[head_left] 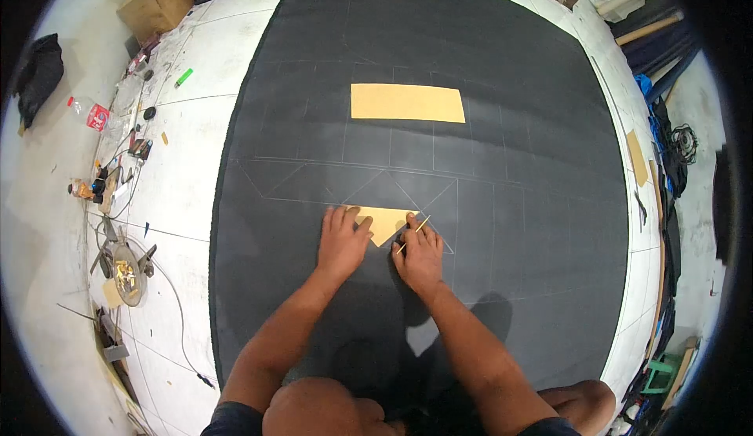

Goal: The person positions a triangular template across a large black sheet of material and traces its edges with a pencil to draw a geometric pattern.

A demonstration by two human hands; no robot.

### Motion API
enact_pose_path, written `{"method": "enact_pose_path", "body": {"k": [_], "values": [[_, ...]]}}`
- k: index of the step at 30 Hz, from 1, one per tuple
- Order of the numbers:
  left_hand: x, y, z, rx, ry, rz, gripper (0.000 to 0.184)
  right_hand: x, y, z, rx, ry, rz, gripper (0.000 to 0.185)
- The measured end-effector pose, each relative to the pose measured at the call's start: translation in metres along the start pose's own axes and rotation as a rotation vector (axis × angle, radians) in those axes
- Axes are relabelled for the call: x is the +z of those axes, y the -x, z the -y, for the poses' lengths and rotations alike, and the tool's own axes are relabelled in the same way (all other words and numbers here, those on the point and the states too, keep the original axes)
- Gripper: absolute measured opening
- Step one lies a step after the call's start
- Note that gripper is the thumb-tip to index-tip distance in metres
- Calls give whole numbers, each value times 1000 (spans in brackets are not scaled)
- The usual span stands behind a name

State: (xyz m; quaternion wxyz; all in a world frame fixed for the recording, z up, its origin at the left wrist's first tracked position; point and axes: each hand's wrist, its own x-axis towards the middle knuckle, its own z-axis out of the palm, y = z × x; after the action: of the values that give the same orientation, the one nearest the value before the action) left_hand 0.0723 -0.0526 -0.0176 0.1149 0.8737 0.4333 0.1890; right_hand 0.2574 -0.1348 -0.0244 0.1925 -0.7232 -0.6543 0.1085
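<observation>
A dark cloth (541,248) lies spread over the floor, marked with thin pale straight and zigzag lines. On it, my left hand (342,238) rests flat with fingers spread, its fingertips on the left part of a small tan card template (382,222) with slanted sides. My right hand (421,257) is closed around a thin yellow pencil-like stick (424,222), beside the template's right slanted edge. One right fingertip touches the card's upper right corner. The stick's lower tip is hard to make out. Farther up the cloth lies a larger rectangular tan card (408,103).
White floor tiles (176,224) border the cloth. Along the left wall are a plastic bottle (90,114), a green lighter (183,77), a dish of small bits (127,275) and a cable. A cardboard box (161,4) stands upper left. At right are cloth rolls (651,24) and a green stool (661,374).
</observation>
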Motion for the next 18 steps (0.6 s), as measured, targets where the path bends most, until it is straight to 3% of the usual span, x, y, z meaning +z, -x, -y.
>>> {"method": "enact_pose_path", "body": {"k": [4, 6, 13, 16, 18], "values": [[12, -11, -1, 52, 14, 95, 39, -1, -4, 0, 14, -5, 21, 27], [5, -16, -7, 49, 25, 301, 40, -2, -4, 1, 27, 16, 41, 28], [9, -21, -11, 32, 85, 364, 40, -4, -3, 1, 5, 24, 33, 29], [4, -20, -12, 65, 122, 215, 34, -3, -4, 2, 10, -5, 27, 29], [-2, -24, -10, 87, 120, 341, 35, -3, -3, 3, 34, 4, 49, 31]]}}
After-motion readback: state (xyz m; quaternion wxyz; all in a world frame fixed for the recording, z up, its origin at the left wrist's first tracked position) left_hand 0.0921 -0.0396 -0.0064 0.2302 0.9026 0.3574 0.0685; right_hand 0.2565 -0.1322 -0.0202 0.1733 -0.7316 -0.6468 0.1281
